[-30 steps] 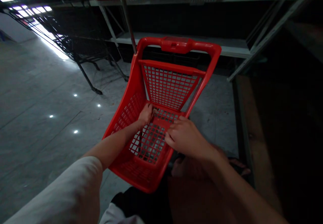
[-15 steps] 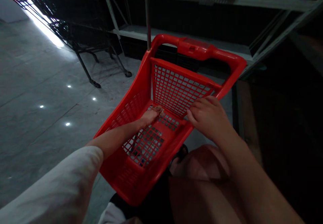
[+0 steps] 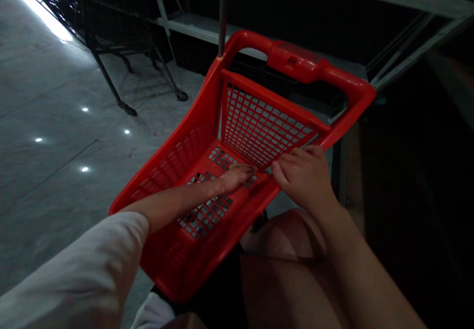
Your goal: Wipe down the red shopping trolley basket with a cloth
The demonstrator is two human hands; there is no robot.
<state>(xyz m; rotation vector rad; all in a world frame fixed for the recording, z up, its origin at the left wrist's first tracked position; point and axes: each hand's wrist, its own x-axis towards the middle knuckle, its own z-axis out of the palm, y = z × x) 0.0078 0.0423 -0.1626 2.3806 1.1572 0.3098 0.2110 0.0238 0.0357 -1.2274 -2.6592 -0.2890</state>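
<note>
A red plastic shopping cart with grid-like walls and floor stands tilted before me, its thick handle bar at the far end. My left hand reaches down inside it, pressing on the floor by the foot of the grid panel. Under its fingers shows the edge of a thin tan cloth, mostly covered by the hand. My right hand is closed over the cart's right rim, beside the panel's lower right corner.
A metal pole rises from the cart's far left corner. Behind it is a shelf rack with pale beams. Dark wire carts on castors stand at the upper left, on a grey tiled floor. My knees are close below the cart.
My left hand has slid rightward along the basket floor, toward the right wall, with the cloth. My right hand keeps its hold on the rim. The view has shifted slightly.
</note>
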